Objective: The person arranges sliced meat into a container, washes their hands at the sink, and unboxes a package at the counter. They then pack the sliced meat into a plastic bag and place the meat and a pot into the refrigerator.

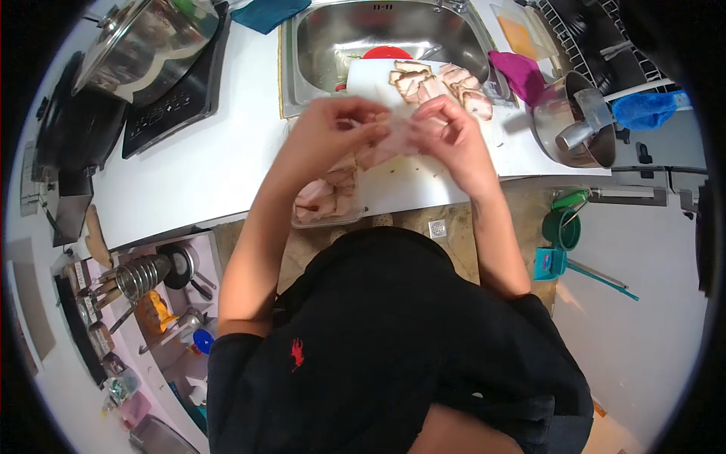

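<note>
My left hand [340, 125] and my right hand [450, 136] are raised over the counter's front edge, close together. Between them hangs a thin, see-through, pinkish-white piece that looks like a clear plastic bag [391, 144], pinched by the fingers of both; motion blurs it. Beyond the hands, slices of pork belly [412, 79] lie on a white cutting board [367, 79] that reaches over the sink. Below my left hand, a clear plastic container [329, 224] holds more pork slices [321, 198], partly hidden by my forearm.
Behind the board is a steel sink [318, 57] with a red item [387, 53] inside. To the right are a purple cloth [518, 74] and a steel pot [556, 125]. An induction cooker [178, 106] carries a large pot [151, 45] on the left.
</note>
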Demonstrator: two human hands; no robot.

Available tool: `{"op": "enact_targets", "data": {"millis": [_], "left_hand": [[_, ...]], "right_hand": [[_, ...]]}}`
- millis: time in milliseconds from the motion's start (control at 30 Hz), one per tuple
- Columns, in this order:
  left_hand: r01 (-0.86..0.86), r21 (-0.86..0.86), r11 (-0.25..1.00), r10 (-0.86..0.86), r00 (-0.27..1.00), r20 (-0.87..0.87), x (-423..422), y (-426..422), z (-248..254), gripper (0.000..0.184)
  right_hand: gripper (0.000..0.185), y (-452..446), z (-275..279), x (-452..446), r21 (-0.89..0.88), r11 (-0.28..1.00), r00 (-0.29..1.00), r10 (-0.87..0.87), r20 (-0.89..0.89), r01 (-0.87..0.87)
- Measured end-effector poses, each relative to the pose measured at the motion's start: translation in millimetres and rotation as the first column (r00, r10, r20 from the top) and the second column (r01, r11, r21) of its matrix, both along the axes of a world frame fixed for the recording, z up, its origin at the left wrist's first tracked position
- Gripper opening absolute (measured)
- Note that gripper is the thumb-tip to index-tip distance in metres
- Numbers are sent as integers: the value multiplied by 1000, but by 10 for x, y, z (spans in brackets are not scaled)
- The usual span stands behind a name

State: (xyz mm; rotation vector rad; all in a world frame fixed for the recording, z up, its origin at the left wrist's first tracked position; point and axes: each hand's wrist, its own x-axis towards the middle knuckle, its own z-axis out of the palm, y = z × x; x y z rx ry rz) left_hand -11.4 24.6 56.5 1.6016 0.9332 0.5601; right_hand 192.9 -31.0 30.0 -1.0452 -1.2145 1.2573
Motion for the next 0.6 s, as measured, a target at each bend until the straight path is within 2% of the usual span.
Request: {"op": "enact_targets", "data": {"millis": [33,67,167,233,267,300,367,467,567,600], "left_hand": [[-2,-18,1000,1,1000,-11,-120,-57,30,30],[-28,-25,999,26,996,-84,-233,-110,-13,29],[-110,-15,994,103,960,-260,-426,-270,-131,26],[-169,18,985,166,934,-316,-391,-381,-122,24],[-234,111,966,254,937,-238,-375,-429,-246,19],[-221,245,944,278,932,-233,-363,-449,-318,18],[-180,500,847,324,921,-216,-342,-441,-407,15],[-161,589,792,341,917,-209,-336,-452,-433,16],[-229,445,866,344,918,-197,-319,-462,-360,17],[-239,451,860,358,912,-199,-327,-475,-319,17]], "right_hand": [[19,-54,-12,-107,-6,1000,1000,28,9,-28],[19,-118,38,-220,-116,991,991,74,108,-61],[20,-204,-66,-444,11,993,915,107,389,-120],[18,-192,-189,-520,40,994,908,75,413,-100],[17,-174,-219,-532,70,993,887,55,459,-97],[17,-165,-244,-540,99,990,863,34,504,-97],[17,-147,-287,-563,152,984,851,0,525,-94],[17,-149,-324,-604,168,983,847,-31,531,-70],[18,-155,-302,-612,110,994,862,-40,505,-19],[19,-155,-287,-606,83,997,869,-43,494,2]]}}
